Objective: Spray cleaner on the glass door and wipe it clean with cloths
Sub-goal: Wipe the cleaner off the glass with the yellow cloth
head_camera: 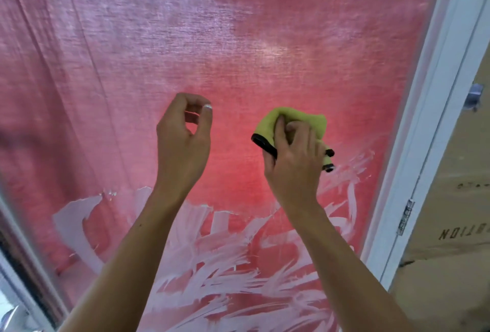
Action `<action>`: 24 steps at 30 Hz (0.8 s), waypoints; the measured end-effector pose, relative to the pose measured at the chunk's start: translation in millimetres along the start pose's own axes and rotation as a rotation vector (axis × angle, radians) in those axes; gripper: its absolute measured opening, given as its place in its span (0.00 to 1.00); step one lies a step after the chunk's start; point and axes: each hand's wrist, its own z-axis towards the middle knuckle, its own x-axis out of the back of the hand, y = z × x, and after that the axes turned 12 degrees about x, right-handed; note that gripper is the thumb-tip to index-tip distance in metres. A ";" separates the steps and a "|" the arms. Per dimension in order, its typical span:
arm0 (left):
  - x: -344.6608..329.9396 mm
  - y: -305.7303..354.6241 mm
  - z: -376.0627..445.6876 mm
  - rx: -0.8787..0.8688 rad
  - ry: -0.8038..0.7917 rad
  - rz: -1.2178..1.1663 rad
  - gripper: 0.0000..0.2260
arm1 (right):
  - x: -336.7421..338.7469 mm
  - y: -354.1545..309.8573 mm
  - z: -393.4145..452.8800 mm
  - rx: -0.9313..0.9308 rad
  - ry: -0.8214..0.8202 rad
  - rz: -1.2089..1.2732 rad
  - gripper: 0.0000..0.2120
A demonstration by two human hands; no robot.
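Red curtain glows behind the glass door [238, 40]; right hand [291, 162] grips a bunched green cloth [267, 125] against it; smeared white cleaner [225, 265] lies below; left hand [183, 146] curled, empty.

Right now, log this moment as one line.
right hand grips green cloth on glass door | left hand curled, empty | white streaks below

The cloth [291, 126] is lying partly hidden under the right hand [291, 162]; both forearms are running off the bottom edge; the door [238, 40] is running off the top and left; lettering at right is sitting too blurred to read.
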 end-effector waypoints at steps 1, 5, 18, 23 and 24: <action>6.0 -1.8 1.2 -0.008 0.005 0.001 0.04 | 0.2 0.4 -0.5 -0.021 0.009 -0.098 0.23; 29.7 -10.6 8.9 -0.034 0.039 -0.006 0.05 | -6.4 5.8 -2.8 -0.015 0.024 -0.086 0.28; 100.1 -30.0 34.4 -0.124 0.071 -0.048 0.09 | -43.1 -55.2 -3.6 0.338 0.072 0.147 0.23; 126.1 -33.4 42.9 -0.155 0.065 -0.044 0.08 | -42.9 -61.4 8.5 0.012 0.219 0.221 0.28; 132.4 -35.1 44.2 -0.167 0.065 -0.029 0.07 | -44.4 -68.1 13.2 -0.090 0.260 0.232 0.29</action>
